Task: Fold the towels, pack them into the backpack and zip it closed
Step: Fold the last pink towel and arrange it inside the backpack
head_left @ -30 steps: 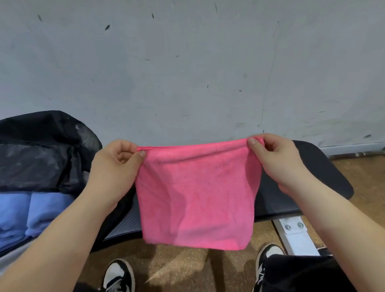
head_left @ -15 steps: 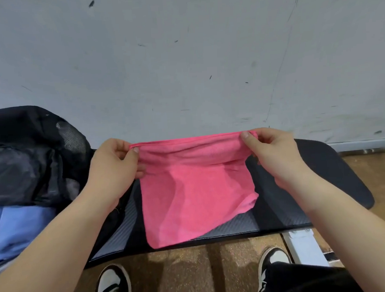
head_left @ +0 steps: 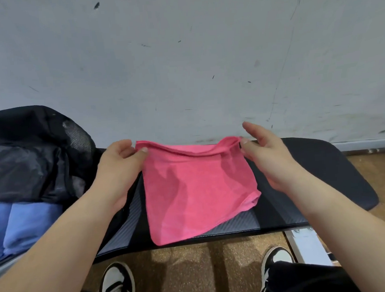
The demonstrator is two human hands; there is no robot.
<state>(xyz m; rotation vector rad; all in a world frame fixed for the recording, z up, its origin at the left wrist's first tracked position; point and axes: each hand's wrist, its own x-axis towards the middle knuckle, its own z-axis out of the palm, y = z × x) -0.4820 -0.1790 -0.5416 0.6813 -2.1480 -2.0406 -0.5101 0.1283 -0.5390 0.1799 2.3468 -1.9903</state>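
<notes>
We count one bright pink terry towel (head_left: 196, 190), folded over, in front of us. Its lower part lies on the black padded tabletop (head_left: 324, 171), and one lower corner reaches the near edge. Its top edge is lifted off the pad, raised at both corners and sagging in the middle.

Two bare hands are on it, one at each upper corner. The left hand (head_left: 118, 166) pinches the left corner between its thumb and curled fingers. The right hand (head_left: 268, 154) has its thumb tip against the right corner while its forefinger stretches out straight above the cloth. Its other fingers are hidden, so we cannot tell whether it grips the corner.

One black fabric backpack (head_left: 30, 155) sits open at the left end of the tabletop, just beside the left forearm. Inside it we count two folded blue towels (head_left: 29, 223), side by side.

Below the tabletop, two black-and-white shoes (head_left: 117, 283) stand on the brown speckled floor (head_left: 194, 270). A scuffed grey wall (head_left: 181, 56) rises behind.
</notes>
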